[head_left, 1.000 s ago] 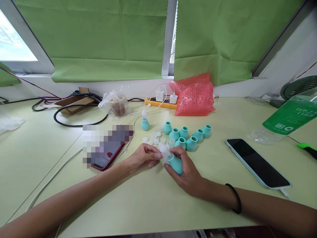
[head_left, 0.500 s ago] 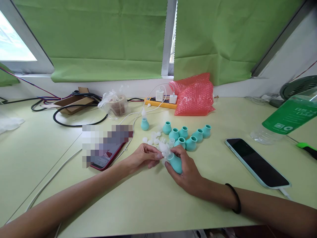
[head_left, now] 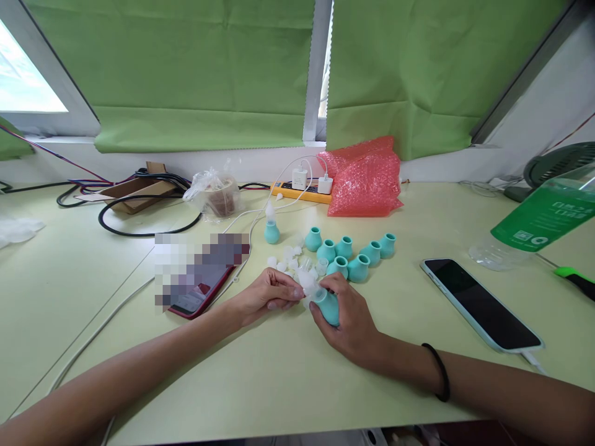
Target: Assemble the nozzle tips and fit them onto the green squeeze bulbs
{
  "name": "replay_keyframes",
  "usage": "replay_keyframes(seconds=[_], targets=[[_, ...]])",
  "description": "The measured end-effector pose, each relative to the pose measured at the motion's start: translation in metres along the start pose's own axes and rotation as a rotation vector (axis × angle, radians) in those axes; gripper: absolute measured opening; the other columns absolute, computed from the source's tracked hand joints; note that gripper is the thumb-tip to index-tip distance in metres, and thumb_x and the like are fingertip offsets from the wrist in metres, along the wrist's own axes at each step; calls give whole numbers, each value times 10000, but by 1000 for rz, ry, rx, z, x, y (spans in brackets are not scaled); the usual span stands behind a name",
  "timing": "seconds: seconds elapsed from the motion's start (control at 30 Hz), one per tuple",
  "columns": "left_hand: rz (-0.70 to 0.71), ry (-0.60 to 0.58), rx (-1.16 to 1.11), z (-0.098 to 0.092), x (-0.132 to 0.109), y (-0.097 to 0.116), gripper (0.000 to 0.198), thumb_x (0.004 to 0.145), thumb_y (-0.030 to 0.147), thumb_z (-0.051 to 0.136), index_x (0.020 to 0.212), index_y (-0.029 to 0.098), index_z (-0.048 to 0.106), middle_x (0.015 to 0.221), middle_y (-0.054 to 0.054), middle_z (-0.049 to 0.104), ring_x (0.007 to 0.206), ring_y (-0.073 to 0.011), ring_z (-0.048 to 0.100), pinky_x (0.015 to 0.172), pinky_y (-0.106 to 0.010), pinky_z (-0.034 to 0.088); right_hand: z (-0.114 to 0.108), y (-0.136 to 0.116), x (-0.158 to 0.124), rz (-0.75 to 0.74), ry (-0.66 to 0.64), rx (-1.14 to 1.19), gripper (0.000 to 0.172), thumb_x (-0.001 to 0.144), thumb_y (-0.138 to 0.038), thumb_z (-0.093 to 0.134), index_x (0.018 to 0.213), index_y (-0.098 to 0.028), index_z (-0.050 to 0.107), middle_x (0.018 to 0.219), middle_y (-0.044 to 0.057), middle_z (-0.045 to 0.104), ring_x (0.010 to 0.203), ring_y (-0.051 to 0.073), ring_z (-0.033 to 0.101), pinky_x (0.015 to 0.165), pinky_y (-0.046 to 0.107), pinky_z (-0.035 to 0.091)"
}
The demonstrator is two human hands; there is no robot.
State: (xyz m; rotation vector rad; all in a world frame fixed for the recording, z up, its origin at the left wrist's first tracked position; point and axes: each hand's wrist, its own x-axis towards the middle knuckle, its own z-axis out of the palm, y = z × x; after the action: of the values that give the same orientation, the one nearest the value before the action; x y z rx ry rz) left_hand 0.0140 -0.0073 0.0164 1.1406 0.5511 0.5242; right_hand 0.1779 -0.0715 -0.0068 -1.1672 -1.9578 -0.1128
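Note:
My right hand [head_left: 351, 316] is wrapped round a teal squeeze bulb [head_left: 328, 308], tilted with its top toward the left. A translucent white nozzle piece [head_left: 308, 280] sits at the bulb's mouth. My left hand [head_left: 274, 292] is closed in a pinch right beside that nozzle; whatever lies between its fingertips is too small to make out. Behind my hands, several small translucent white parts [head_left: 289, 254] lie in a loose pile. Several open-mouthed teal bulbs [head_left: 344, 248] stand to the right of the pile. One teal bulb with a white nozzle [head_left: 272, 231] stands upright farther back.
A red-cased phone [head_left: 204, 291], partly pixelated, lies left of my hands. On the right are another phone [head_left: 483, 303] and a green-labelled bottle [head_left: 543, 210]. Toward the back sit a power strip [head_left: 302, 193], a pink bubble-wrap bag [head_left: 365, 179] and a cardboard box [head_left: 134, 193] with cables.
My right hand and the bulb have shifted very slightly left. My left fingers have curled in a little; both hands stay together at the nozzle.

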Motion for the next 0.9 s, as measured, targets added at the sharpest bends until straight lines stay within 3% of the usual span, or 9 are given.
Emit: replay_keyframes(seconds=[0.27, 0.53, 0.9], targets=[[-5, 10, -23, 3, -1, 2, 88, 646, 122, 591, 561, 112, 611, 298, 91, 285, 379, -47, 268, 520, -232, 263, -2, -2, 1, -8, -35, 79, 293, 736, -154, 471, 991, -187, 330, 846, 67, 470, 810, 201, 485, 635, 328, 437], [3, 63, -37, 7, -1, 3, 71, 599, 120, 572, 529, 121, 582, 319, 84, 273, 412, -61, 260, 518, -226, 248, -10, -5, 4, 120, -169, 254, 249, 791, -194, 430, 1020, -185, 333, 912, 72, 444, 829, 177, 467, 709, 329, 436], [24, 54, -100, 3, 1, -2, 46, 547, 88, 556, 520, 125, 562, 384, 60, 373, 418, -53, 291, 488, -213, 234, -12, -5, 4, 252, -240, 424, 214, 818, -248, 408, 1018, -209, 342, 954, 48, 466, 843, 154, 481, 749, 301, 430]])
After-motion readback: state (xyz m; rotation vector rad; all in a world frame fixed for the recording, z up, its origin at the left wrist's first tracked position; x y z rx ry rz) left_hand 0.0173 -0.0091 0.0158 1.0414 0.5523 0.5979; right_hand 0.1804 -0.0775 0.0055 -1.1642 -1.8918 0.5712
